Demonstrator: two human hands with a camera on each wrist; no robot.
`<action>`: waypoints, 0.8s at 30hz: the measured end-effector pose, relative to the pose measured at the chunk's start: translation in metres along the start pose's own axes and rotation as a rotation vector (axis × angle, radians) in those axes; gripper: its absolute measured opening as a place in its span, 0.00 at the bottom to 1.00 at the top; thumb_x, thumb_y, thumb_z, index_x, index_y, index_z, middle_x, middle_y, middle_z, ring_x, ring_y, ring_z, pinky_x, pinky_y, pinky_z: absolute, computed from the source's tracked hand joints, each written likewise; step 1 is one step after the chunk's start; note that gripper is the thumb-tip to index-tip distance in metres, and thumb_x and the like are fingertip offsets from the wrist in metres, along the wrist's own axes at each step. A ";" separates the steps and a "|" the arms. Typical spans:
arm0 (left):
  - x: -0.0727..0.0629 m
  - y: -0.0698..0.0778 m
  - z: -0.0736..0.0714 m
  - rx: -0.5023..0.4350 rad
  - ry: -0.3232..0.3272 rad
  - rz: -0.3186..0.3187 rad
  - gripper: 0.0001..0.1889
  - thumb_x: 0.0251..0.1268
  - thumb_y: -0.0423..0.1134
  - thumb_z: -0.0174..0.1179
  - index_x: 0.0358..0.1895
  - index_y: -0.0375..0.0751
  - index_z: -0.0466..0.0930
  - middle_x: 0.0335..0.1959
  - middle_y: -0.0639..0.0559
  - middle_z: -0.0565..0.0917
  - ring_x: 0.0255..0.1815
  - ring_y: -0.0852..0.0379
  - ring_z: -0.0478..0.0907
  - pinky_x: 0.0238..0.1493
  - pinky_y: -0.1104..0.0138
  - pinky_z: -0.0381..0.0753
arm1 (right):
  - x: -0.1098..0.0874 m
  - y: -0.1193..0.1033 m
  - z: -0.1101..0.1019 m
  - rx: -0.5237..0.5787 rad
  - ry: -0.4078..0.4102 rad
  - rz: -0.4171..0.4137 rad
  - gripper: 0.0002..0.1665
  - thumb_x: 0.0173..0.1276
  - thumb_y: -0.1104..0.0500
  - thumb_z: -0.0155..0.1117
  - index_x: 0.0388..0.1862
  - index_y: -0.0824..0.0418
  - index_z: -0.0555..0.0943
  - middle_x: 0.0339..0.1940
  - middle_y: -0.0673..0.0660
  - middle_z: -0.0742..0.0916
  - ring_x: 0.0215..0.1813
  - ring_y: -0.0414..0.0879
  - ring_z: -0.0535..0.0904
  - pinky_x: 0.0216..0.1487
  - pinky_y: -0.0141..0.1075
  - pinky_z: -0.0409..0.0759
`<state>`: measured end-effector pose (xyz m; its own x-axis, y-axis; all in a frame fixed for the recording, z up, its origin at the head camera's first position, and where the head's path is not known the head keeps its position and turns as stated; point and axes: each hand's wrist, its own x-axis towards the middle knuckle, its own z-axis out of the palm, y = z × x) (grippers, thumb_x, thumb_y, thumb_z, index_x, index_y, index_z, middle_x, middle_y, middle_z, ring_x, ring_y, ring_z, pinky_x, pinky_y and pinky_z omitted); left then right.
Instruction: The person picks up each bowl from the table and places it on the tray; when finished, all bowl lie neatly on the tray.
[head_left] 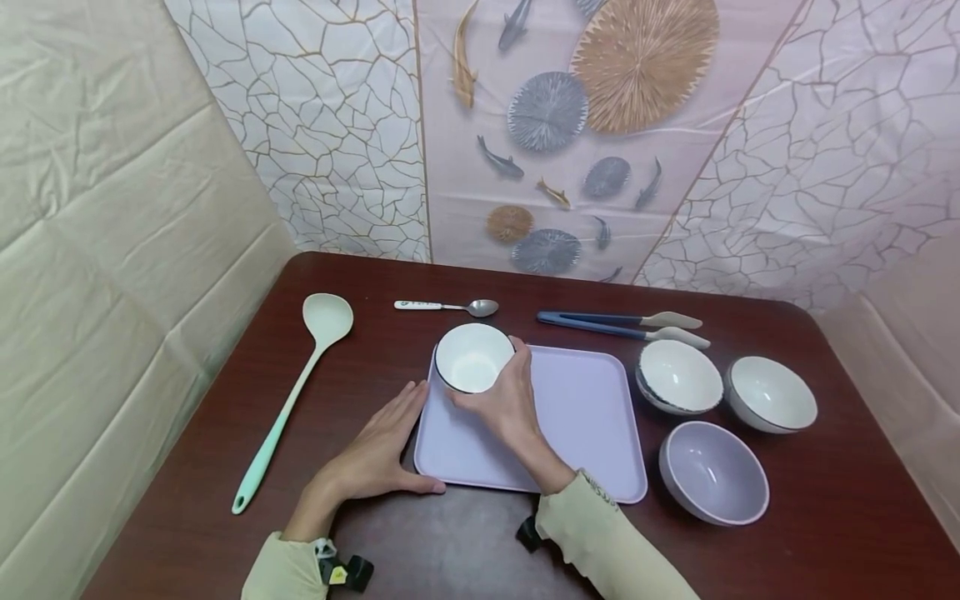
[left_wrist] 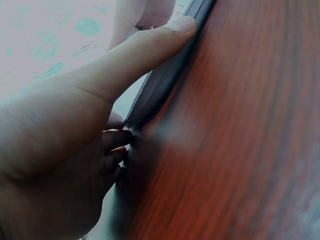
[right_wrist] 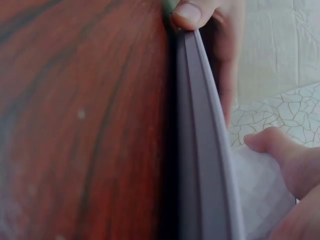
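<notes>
A white bowl point(head_left: 472, 354) with a dark rim is at the far left corner of the lavender tray point(head_left: 581, 425). My right hand point(head_left: 504, 396) grips its right side, thumb toward me and fingers around the far side. Whether the bowl touches the tray is hard to tell. My left hand point(head_left: 386, 446) lies along the tray's left edge, fingers extended and thumb at the near left corner. In the right wrist view, the bowl's faceted outer wall point(right_wrist: 262, 192) shows beside the right thumb. The left wrist view has the left thumb point(left_wrist: 150, 47) against the tray's side.
Right of the tray stand a rough-rimmed white bowl point(head_left: 681, 375), another white bowl point(head_left: 772, 393) and a lavender bowl point(head_left: 714, 473). Blue-handled tongs point(head_left: 600, 325) and a small spoon point(head_left: 446, 307) lie behind it. A long mint-handled ladle point(head_left: 296, 392) lies at the left.
</notes>
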<state>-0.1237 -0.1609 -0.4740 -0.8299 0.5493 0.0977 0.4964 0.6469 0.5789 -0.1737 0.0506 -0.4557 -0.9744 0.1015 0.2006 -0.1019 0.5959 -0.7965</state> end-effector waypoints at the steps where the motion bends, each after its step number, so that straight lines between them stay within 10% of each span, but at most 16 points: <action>1: 0.000 0.000 0.000 -0.001 0.002 0.000 0.68 0.42 0.68 0.72 0.78 0.34 0.42 0.79 0.43 0.46 0.78 0.45 0.40 0.72 0.48 0.48 | 0.000 0.001 0.000 -0.004 0.000 -0.001 0.70 0.35 0.50 0.87 0.71 0.66 0.54 0.63 0.65 0.69 0.63 0.58 0.71 0.60 0.47 0.71; 15: 0.007 0.004 0.005 -0.012 -0.026 0.003 0.68 0.42 0.69 0.72 0.79 0.36 0.40 0.79 0.44 0.45 0.79 0.46 0.38 0.73 0.48 0.47 | -0.008 -0.007 -0.039 -0.014 -0.061 -0.105 0.77 0.40 0.41 0.84 0.78 0.64 0.44 0.75 0.62 0.58 0.72 0.57 0.57 0.68 0.50 0.63; 24: 0.002 0.007 0.007 -0.040 -0.028 -0.056 0.69 0.41 0.68 0.73 0.79 0.40 0.37 0.80 0.46 0.44 0.79 0.47 0.37 0.71 0.44 0.46 | -0.015 0.004 -0.186 0.103 -0.317 -0.472 0.29 0.61 0.64 0.73 0.61 0.59 0.76 0.55 0.55 0.84 0.56 0.49 0.79 0.58 0.40 0.75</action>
<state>-0.1205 -0.1514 -0.4759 -0.8483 0.5278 0.0421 0.4385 0.6558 0.6145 -0.1217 0.1994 -0.3555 -0.8296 -0.4099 0.3792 -0.5434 0.4368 -0.7169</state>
